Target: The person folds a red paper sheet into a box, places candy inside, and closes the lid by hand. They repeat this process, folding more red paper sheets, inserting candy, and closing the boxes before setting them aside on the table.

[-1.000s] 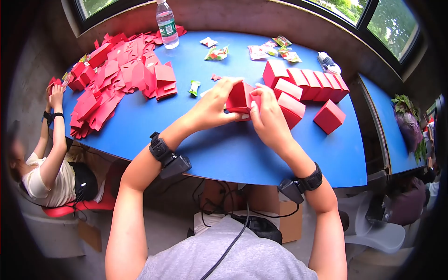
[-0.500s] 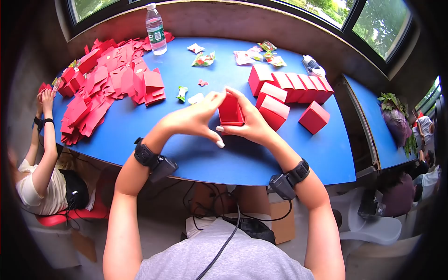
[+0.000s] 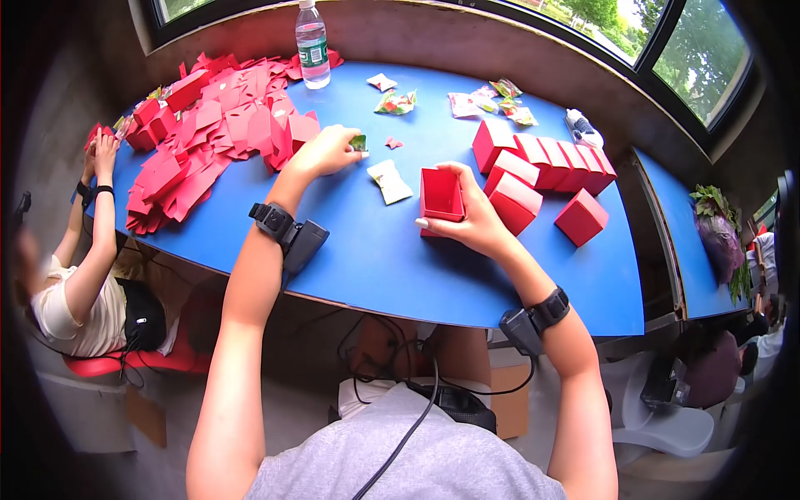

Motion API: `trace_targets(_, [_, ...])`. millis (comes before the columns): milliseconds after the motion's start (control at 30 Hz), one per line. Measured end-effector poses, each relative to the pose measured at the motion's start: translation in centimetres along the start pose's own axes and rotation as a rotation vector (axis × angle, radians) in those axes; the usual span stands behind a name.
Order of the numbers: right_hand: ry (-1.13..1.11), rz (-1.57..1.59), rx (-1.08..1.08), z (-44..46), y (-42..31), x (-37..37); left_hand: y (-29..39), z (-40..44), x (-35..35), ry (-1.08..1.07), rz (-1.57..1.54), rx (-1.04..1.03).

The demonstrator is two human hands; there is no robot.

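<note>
My right hand is wrapped around an open red paper box, its hollow inside facing up toward me. To its left, my left hand pinches a small green wrapped candy at the fingertips. A white wrapped packet lies between the two hands. Beyond it is a tiny red scrap. Just right of my right hand stand closed red boxes, with a row of several more behind them. One separate red box sits further right.
A big pile of flat red box pieces covers the left side. A water bottle stands at the back, near several candy packets. At the far left, a co-worker's hands hold red pieces. A second blue table is at right.
My left hand has moved away from the red box, up and left, and closed on the green candy. My right hand still holds the box. The camera view has shifted slightly.
</note>
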State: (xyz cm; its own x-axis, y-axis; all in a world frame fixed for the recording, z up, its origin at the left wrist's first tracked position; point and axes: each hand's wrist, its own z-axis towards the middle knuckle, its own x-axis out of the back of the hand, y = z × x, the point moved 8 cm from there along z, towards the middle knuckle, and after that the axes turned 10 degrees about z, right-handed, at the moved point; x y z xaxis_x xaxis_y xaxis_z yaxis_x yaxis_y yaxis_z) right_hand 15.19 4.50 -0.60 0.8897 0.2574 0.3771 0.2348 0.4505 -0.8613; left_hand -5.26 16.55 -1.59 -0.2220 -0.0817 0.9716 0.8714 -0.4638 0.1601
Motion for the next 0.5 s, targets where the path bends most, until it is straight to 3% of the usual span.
trace_targets(67, [-0.006, 0.002, -0.009, -0.1, -0.2, -0.1, 0.9, -0.6, 1.2, 0.068, 0.121, -0.045])
trace_targets(133, [0.003, -0.006, 0.009, -0.1, -0.5, -0.1, 4.3, -1.5, 4.1, 0.001, -0.478, -0.034])
trace_targets(200, [0.008, 0.031, -0.004, 0.1, -0.3, 0.0, 9.6, -2.6, 6.0, 0.058, -0.611, -0.276])
trace_targets(300, [-0.001, 0.059, -0.005, 0.0, 0.1, -0.1, 16.2, -4.0, 5.1, -0.14, -0.256, -0.483])
trace_targets(333, [0.005, 0.049, 0.024, 0.0, 0.0, 0.0, 17.1, -4.5, 5.2, -0.223, -0.189, -0.467])
trace_targets(400, [-0.016, 0.096, -0.016, 0.0, 0.4, 0.0, 16.5, -3.8, 4.0, -0.212, -0.298, -0.423])
trace_targets(467, [0.003, 0.076, 0.018, -0.1, 0.1, -0.1, 14.3, -2.5, 3.8, 0.007, -0.266, -0.358])
trace_targets(500, [-0.001, 0.049, 0.016, -0.1, 0.2, -0.1, 13.9, -2.2, 4.2, 0.003, -0.298, -0.373])
